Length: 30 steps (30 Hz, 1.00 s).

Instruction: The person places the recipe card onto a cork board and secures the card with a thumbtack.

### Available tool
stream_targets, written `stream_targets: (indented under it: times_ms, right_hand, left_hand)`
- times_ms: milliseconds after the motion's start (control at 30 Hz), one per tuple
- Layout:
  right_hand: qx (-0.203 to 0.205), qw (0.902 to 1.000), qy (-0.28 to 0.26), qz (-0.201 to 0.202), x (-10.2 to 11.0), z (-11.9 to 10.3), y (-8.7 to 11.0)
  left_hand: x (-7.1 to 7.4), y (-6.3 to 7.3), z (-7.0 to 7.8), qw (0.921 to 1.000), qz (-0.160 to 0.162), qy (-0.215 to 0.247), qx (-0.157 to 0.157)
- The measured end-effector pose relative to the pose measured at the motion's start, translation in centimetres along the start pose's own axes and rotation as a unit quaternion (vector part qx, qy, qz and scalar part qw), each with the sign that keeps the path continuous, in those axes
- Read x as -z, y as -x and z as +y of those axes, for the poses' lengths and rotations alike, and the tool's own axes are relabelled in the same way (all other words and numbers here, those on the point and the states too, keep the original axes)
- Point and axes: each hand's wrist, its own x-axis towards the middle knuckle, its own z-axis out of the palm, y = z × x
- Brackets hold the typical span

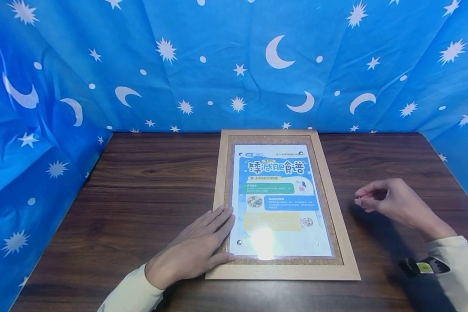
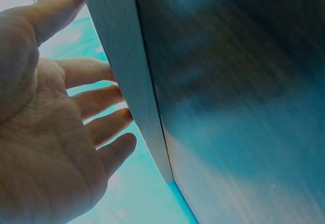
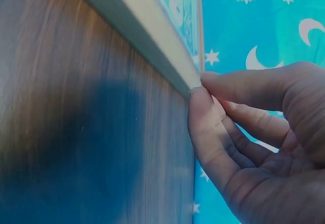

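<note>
A cork board (image 1: 231, 173) with a pale wooden frame (image 1: 284, 273) lies on the table. A printed sheet (image 1: 281, 245) with blue, green and yellow blocks lies on its cork, seemingly under a clear cover. Silver pins (image 1: 239, 242) show at both top corners and the lower left corner; a small dark mark is at the lower right. My left hand (image 1: 199, 242) rests on the frame's left side, fingers spread. To the right of the board, my right hand (image 1: 394, 201) holds thumb and forefinger together above the table, pinching a tiny thing mostly hidden by the fingertips.
The dark wood table (image 1: 140, 186) extends on both sides of the board. A blue curtain (image 1: 218, 65) with white moons and stars encloses the back and sides. A dark band with a yellow-green label (image 1: 425, 268) is at the right sleeve. Bright glare covers the sheet's lower part.
</note>
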Motion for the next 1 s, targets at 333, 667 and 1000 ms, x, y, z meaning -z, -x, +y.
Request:
stream_targets:
  times_ms: [333, 667, 1000]
  right_hand:
    - [0.008, 0.9994, -0.033, -0.011, -1.1, -2.1, -0.1]
    - [-0.009, 0.9983, -0.034, -0.046, -1.5, -3.0, 0.2]
    - [0.057, 0.9927, -0.093, -0.052, -2.1, -2.9, 0.4]
  left_hand:
    - [0.0, 0.0, 0.0, 1.0, -0.002, -0.003, 0.0]
    - [0.1, 0.0, 0.1, 1.0, -0.002, -0.003, 0.001]
    - [0.0, -0.1, 0.0, 1.0, 0.0, -0.003, 0.001]
